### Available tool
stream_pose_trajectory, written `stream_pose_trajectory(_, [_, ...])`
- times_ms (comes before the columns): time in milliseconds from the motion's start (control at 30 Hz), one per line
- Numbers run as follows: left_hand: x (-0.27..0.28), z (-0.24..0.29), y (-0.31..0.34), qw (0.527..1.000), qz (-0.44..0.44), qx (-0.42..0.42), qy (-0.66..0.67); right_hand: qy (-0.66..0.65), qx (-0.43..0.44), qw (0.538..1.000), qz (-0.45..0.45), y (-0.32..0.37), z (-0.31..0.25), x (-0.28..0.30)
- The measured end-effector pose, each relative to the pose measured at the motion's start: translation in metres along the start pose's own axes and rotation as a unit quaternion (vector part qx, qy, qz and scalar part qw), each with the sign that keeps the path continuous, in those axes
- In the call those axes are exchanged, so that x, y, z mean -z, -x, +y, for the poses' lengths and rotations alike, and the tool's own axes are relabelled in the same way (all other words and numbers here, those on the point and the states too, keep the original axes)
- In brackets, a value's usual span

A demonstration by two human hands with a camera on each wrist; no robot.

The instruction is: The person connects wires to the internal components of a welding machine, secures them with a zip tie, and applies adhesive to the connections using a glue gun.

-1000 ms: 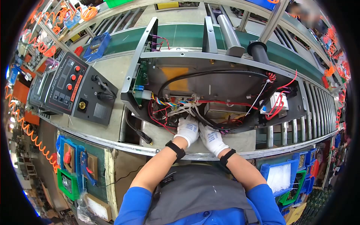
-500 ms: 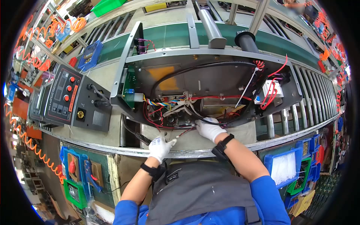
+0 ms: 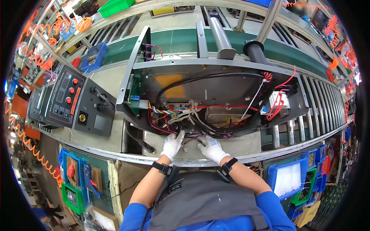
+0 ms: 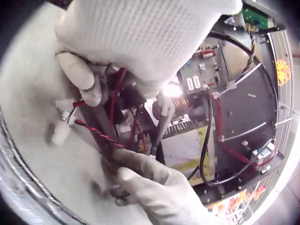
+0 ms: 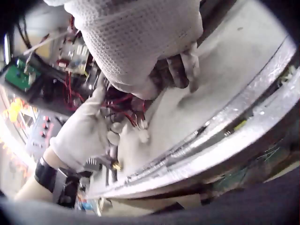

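A grey open metal chassis (image 3: 246,73) full of wiring lies on its side on the bench. Both hands wear white gloves and work along its near lower edge. My left hand (image 3: 172,146) has one digit stretched up into the chassis and other fingers curled beside a red wire. My right hand (image 3: 211,149) curls its fingers at the same edge, thumb and index finger pinching at a twisted red-and-black wire (image 4: 96,130). White plug connectors (image 4: 60,133) on short leads lie between the hands over the bench. I cannot tell what the left fingers grip.
Left of the chassis stands a finished-looking machine with a red-knobbed panel (image 3: 65,96). A black cable plug (image 3: 146,147) lies near the left hand. Metal rollers (image 3: 323,104) run at right. A blue tray of white strips (image 3: 287,177) and a green bin (image 3: 73,196) flank the worker.
The left hand first moved out of the chassis toward the worker with a plug connector, then went back to its near edge. The right hand has shifted slightly toward the worker.
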State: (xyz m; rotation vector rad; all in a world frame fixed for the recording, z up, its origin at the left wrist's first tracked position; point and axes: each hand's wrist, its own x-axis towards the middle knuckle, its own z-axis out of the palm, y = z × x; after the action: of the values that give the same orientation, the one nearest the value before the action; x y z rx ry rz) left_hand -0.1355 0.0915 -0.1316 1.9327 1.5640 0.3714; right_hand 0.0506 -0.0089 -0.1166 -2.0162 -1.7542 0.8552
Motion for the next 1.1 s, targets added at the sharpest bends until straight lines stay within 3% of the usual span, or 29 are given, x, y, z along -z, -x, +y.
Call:
stream_pose_trajectory(33, [-0.002, 0.003, -0.005, 1.000, -0.001, -0.002, 0.001, -0.032, 0.010, 0.999, -0.001, -0.006, 0.009, -0.002])
stream_pose_trajectory(67, [-0.003, 0.005, -0.008, 0.990, -0.050, 0.082, 0.100, -0.033, 0.008, 0.999, 0.000, -0.005, -0.002, 0.014])
stream_pose_trajectory(100, [-0.004, 0.007, -0.010, 0.961, -0.099, 0.167, 0.197, -0.113, -0.059, 0.991, -0.042, -0.003, -0.013, 0.032])
stream_pose_trajectory(133, [0.002, 0.018, -0.008, 0.962, -0.101, 0.165, 0.194, -0.192, -0.126, 0.970, -0.082, -0.003, -0.020, 0.044])
stream_pose_trajectory(167, [0.013, 0.039, 0.001, 0.939, -0.109, 0.161, 0.283, -0.197, -0.128, 0.969, -0.080, -0.006, -0.012, 0.041])
stream_pose_trajectory(233, [0.024, 0.076, 0.008, 0.883, -0.099, 0.180, 0.421, -0.161, -0.011, 0.984, 0.077, -0.014, 0.014, 0.022])
stream_pose_trajectory(267, [0.015, 0.078, 0.000, 0.884, -0.103, 0.180, 0.418, -0.164, -0.014, 0.983, 0.078, -0.015, 0.022, 0.015])
stream_pose_trajectory(333, [-0.011, 0.071, -0.024, 0.799, -0.016, 0.132, 0.587, -0.181, 0.037, 0.981, 0.053, -0.018, 0.035, 0.009])
stream_pose_trajectory(400, [-0.026, 0.066, -0.035, 0.810, 0.023, 0.162, 0.563, -0.137, -0.001, 0.990, 0.037, -0.005, 0.014, 0.035])
stream_pose_trajectory(467, [-0.033, 0.053, -0.035, 0.895, -0.013, 0.135, 0.425, -0.241, -0.121, 0.961, -0.066, 0.004, -0.008, 0.053])
stream_pose_trajectory(500, [-0.036, 0.048, -0.038, 0.895, -0.013, 0.135, 0.424, -0.163, -0.003, 0.986, -0.032, 0.006, 0.000, 0.037])
stream_pose_trajectory(533, [-0.037, 0.047, -0.038, 0.902, -0.009, 0.133, 0.411, -0.165, -0.003, 0.986, -0.031, 0.010, -0.003, 0.026])
stream_pose_trajectory(600, [-0.044, 0.039, -0.041, 0.907, -0.005, 0.131, 0.400, -0.009, 0.060, 0.998, 0.001, 0.013, -0.017, 0.009])
stream_pose_trajectory(700, [-0.048, 0.031, -0.040, 0.915, -0.038, 0.075, 0.394, -0.008, 0.018, 0.999, 0.027, 0.001, -0.018, -0.001])
stream_pose_trajectory(767, [-0.022, 0.054, -0.023, 0.785, -0.089, 0.089, 0.606, -0.007, -0.041, 0.997, 0.070, -0.005, -0.019, 0.000])
stream_pose_trajectory(800, [-0.012, 0.054, -0.018, 0.785, -0.088, 0.092, 0.607, -0.006, -0.041, 0.997, 0.067, -0.010, -0.020, 0.004])
stream_pose_trajectory(867, [0.010, 0.042, -0.016, 0.909, -0.195, 0.087, 0.357, -0.030, -0.079, 0.996, 0.020, -0.021, -0.024, 0.012])
stream_pose_trajectory(900, [0.005, 0.023, -0.016, 0.978, -0.146, -0.044, 0.140, -0.045, -0.077, 0.996, 0.021, -0.022, -0.027, 0.019])
stream_pose_trajectory(1000, [0.027, 0.039, 0.023, 0.994, -0.074, -0.040, -0.069, -0.015, -0.072, 0.997, 0.018, -0.026, -0.026, 0.019])
stream_pose_trajectory(1033, [0.018, 0.032, 0.028, 0.994, -0.073, -0.039, -0.067, -0.013, -0.071, 0.997, 0.017, -0.024, -0.027, 0.017])
stream_pose_trajectory(1100, [-0.006, 0.014, 0.030, 0.972, -0.133, -0.037, -0.192, 0.061, -0.034, 0.996, 0.054, -0.018, -0.026, 0.015])
